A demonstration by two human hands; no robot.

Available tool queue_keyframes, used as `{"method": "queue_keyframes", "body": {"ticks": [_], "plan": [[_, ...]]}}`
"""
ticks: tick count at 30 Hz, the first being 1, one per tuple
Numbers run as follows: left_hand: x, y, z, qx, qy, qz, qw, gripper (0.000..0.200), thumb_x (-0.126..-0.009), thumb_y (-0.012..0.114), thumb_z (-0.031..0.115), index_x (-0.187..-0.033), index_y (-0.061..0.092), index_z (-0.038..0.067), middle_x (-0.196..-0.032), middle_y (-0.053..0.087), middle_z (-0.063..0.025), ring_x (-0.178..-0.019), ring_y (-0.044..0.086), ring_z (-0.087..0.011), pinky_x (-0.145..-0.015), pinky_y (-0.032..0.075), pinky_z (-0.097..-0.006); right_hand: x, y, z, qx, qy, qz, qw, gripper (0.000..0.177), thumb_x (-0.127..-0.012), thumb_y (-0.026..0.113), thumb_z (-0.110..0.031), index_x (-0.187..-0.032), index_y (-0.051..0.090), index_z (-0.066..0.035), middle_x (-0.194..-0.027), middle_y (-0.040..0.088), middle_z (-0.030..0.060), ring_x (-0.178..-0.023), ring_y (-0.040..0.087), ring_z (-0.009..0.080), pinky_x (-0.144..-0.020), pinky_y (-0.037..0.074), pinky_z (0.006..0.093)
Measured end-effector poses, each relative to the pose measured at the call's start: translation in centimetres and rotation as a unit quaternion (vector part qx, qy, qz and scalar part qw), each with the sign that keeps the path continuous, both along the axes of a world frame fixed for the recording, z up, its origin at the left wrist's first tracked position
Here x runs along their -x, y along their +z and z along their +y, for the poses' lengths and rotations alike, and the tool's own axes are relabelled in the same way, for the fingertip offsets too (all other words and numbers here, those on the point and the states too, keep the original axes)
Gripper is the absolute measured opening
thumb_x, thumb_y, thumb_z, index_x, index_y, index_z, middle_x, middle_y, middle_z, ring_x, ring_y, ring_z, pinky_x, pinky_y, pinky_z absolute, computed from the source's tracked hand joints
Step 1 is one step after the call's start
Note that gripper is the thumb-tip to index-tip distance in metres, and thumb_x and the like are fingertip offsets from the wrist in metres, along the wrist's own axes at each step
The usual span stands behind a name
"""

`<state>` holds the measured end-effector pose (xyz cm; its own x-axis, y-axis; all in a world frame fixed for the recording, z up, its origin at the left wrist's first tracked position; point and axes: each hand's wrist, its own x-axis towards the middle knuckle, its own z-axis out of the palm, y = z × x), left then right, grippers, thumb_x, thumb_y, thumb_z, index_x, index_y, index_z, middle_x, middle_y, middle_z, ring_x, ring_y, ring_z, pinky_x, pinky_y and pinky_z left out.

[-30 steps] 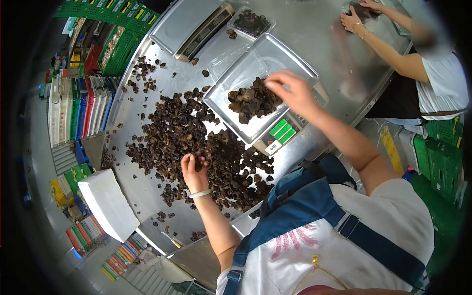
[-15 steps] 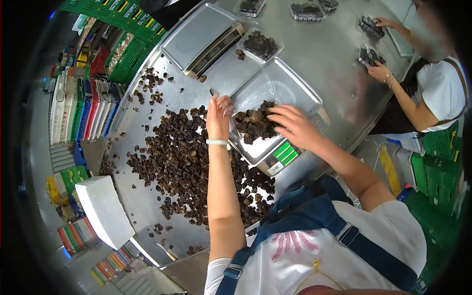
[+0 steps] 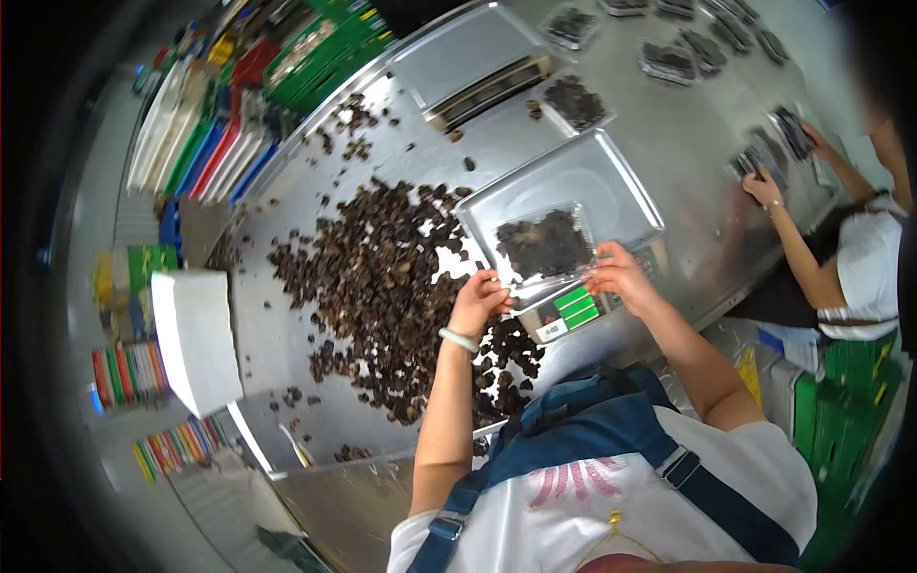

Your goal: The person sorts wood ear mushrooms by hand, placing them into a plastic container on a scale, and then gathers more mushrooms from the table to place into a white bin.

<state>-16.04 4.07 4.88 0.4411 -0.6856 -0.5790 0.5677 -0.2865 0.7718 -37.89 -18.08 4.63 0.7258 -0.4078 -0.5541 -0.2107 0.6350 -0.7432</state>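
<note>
The tub, a thin, clear plastic clamshell, sits on the scale's flat steel pan, and it's packed with dark, crinkled dried fungus. Both hands are on it. The left hand, white bangle at the wrist, has its fingers pinched on the tub's near left corner. The right hand has its fingers curled tight on the near right edge. Whether the lid is pressed fully flat is hard to tell through the glare on the plastic.

Just under the hands, the green display glows on the scale's front panel. Left of the pan, a big loose heap of the same wrinkled pieces sprawls over the round, brushed-steel table, with stray bits scattered toward the rim. Beyond the pan lies another filled tub, and beside it a second scale with a bare rectangular pan. A white, blocky box stands at the table's left edge. Far right, a co-worker's hand rests on a small pack at the rim. Green crates are stacked past the table's far side.
</note>
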Motion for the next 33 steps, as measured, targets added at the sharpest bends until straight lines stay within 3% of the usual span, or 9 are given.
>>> {"method": "queue_keyframes", "body": {"ticks": [5,10,13,16,19,21,25,28,33], "plan": [[2.0,-3.1,-0.7,0.010,0.017,-0.168,0.986,0.028,-0.088,0.067,-0.004,-0.111,0.053,0.005,-0.082,0.062,0.0005,-0.070,0.058,-0.0099,-0.062,0.048,-0.0245,0.6,-0.4,-0.6,0.022,0.006,-0.022,1.000,0.027,-0.088,0.063,-0.003,-0.109,0.047,-0.005,-0.091,0.068,0.0186,-0.076,0.068,0.0229,-0.066,0.055,0.0323],[2.5,0.5,1.9,0.067,0.038,-0.235,0.969,0.065,-0.090,0.072,0.013,-0.145,0.037,0.005,-0.135,0.052,-0.0133,-0.109,0.063,-0.0218,-0.092,0.052,-0.0326,4.8,1.3,-4.7,0.065,-0.070,-0.095,0.991,0.025,-0.091,0.060,-0.006,-0.113,0.049,-0.005,-0.096,0.068,0.0189,-0.082,0.068,0.0243,-0.074,0.054,0.0346],[1.0,0.8,7.1,-0.093,0.117,-0.401,0.904,0.050,-0.090,0.072,0.014,-0.134,0.053,-0.001,-0.126,0.061,-0.0145,-0.111,0.063,-0.0221,-0.093,0.051,-0.0336,6.8,1.2,-8.6,0.077,-0.215,-0.128,0.965,0.023,-0.093,0.058,-0.005,-0.115,0.050,-0.006,-0.104,0.068,0.0188,-0.096,0.067,0.0253,-0.087,0.052,0.0380],[0.7,-2.2,13.3,-0.135,0.156,-0.321,0.924,0.030,-0.094,0.067,0.010,-0.121,0.062,-0.002,-0.110,0.069,-0.0099,-0.096,0.063,-0.0158,-0.088,0.051,-0.0308,9.5,-0.2,-11.8,0.086,-0.196,-0.205,0.955,0.027,-0.104,0.048,-0.021,-0.129,0.047,-0.012,-0.122,0.065,0.0217,-0.104,0.066,0.0304,-0.097,0.051,0.0425],[0.5,-5.3,16.4,-0.064,0.005,-0.351,0.934,0.014,-0.095,0.065,0.010,-0.102,0.061,0.000,-0.095,0.061,-0.0026,-0.085,0.056,-0.0128,-0.079,0.050,-0.0281,11.5,-0.9,-11.0,0.204,-0.227,0.010,0.952,0.038,-0.096,0.061,-0.016,-0.131,0.046,-0.011,-0.104,0.070,0.0146,-0.083,0.070,0.0227,-0.071,0.058,0.0373],[2.6,-5.0,13.8,-0.004,-0.076,-0.359,0.930,0.015,-0.093,0.066,0.008,-0.104,0.062,-0.001,-0.095,0.064,-0.0039,-0.085,0.058,-0.0139,-0.077,0.051,-0.0288,13.3,-1.3,-7.7,0.255,-0.186,0.017,0.949,0.027,-0.095,0.062,-0.012,-0.121,0.054,-0.008,-0.092,0.070,0.0075,-0.078,0.067,0.0186,-0.070,0.055,0.0344],[10.2,2.8,5.2,0.015,-0.385,-0.396,0.833,0.018,-0.091,0.067,0.006,-0.108,0.064,0.001,-0.097,0.068,-0.0080,-0.084,0.063,-0.0137,-0.076,0.052,-0.0296,21.8,-2.2,5.9,0.499,-0.060,0.150,0.851,0.017,-0.095,0.060,-0.023,-0.098,0.059,-0.007,-0.077,0.065,0.0127,-0.068,0.065,0.0270,-0.060,0.049,0.0421],[12.1,-0.5,2.2,0.074,-0.531,-0.356,0.765,0.020,-0.090,0.070,0.010,-0.108,0.066,0.002,-0.097,0.070,-0.0083,-0.083,0.068,-0.0194,-0.076,0.053,-0.0311,29.9,-6.8,18.8,0.478,0.099,0.377,0.787,0.025,-0.095,0.053,-0.029,-0.102,0.063,-0.007,-0.090,0.068,0.0202,-0.085,0.066,0.0415,-0.073,0.051,0.0522],[18.6,-1.6,-0.4,0.140,-0.617,-0.401,0.663,0.025,-0.089,0.072,0.014,-0.110,0.066,0.003,-0.098,0.071,-0.0088,-0.084,0.068,-0.0192,-0.077,0.054,-0.0337,40.8,-7.5,33.8,0.195,0.214,0.508,0.811,0.030,-0.085,0.060,-0.021,-0.110,0.070,-0.008,-0.103,0.072,0.0183,-0.097,0.068,0.0388,-0.084,0.054,0.0492]]}}
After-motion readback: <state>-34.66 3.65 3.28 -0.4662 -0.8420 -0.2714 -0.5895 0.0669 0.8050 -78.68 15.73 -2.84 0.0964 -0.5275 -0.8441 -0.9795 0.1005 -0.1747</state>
